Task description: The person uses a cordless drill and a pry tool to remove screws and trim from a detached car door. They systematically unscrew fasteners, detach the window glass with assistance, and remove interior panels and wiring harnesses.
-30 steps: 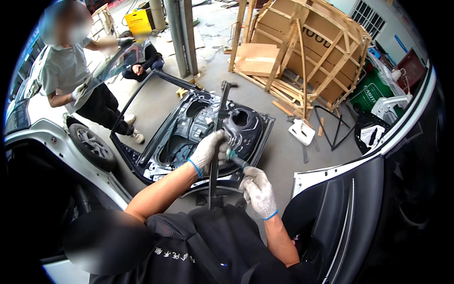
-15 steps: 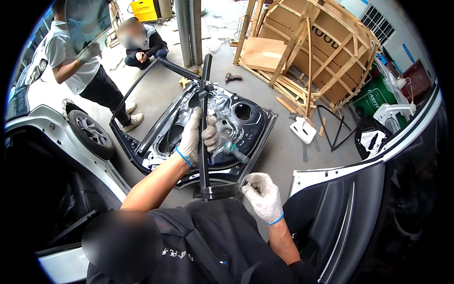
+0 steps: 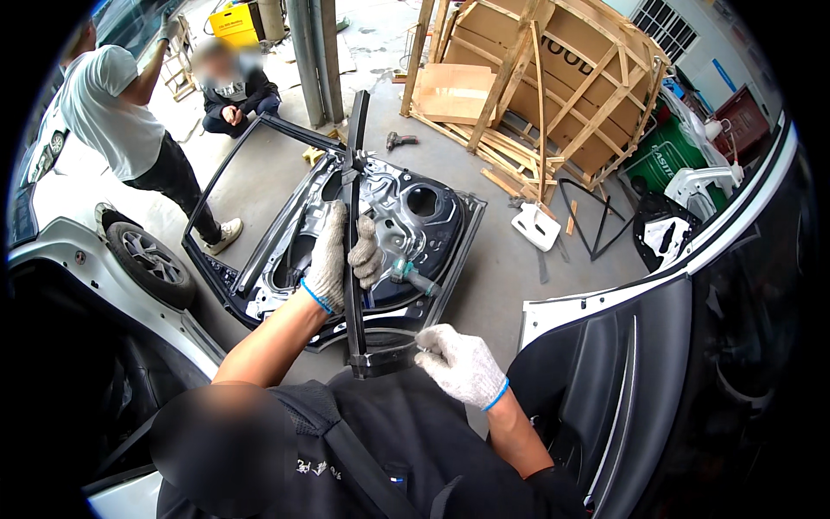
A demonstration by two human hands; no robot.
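Note:
In a white knit glove, my left hand [image 3: 325, 264] is closed round a long black trim strip [image 3: 354, 303], held upright in front of me. A short arm [image 3: 387, 355] of the strip bends off to the right at its lower end. My right hand [image 3: 460, 365], gloved too, pinches at the tip of that arm; what lies between its fingertips is too small to make out. Beyond the strip a stripped car door [image 3: 441, 227] lies with its metal inner side up. A teal-and-grey power tool [image 3: 413, 277] rests on it.
A car door [image 3: 596, 363] stands open at right; a car body with a wheel [image 3: 149, 264] is at left. One person [image 3: 112, 112] stands at the far left beside a glass pane; another [image 3: 238, 95] crouches. A wooden crate [image 3: 553, 78], a post and a cordless tool [image 3: 400, 140] lie beyond.
My view has shifted slightly, so the scene sits further left. The standing person has raised an arm toward the glass pane. Both my hands keep their places on the strip.

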